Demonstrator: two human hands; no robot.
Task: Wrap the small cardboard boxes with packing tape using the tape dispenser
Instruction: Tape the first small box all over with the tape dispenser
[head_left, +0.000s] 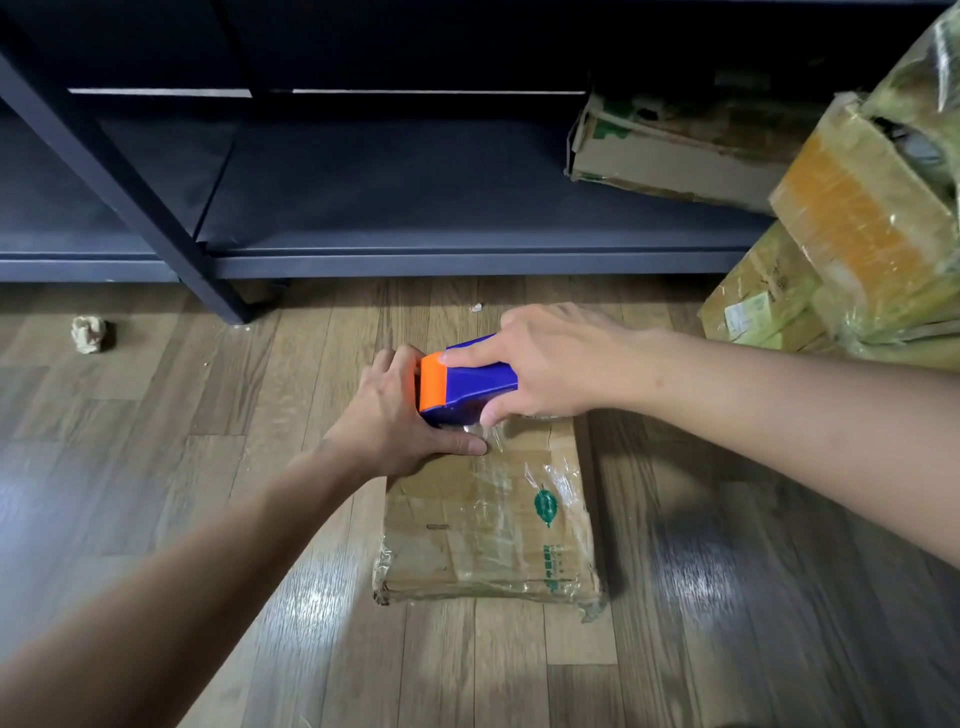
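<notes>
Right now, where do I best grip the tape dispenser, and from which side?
Grip the tape dispenser by its blue body, from above and the right, as the right hand does. Its orange end points left, low on the cardboard box, where the left hand presses, so that side is probably blocked.

The tape dispenser (467, 387) is blue with an orange end. The cardboard box (483, 530) is brown with a green leaf mark. The floor (156, 426) has brown wood stripes. The shelf (415, 208) up top is dark grey.
</notes>
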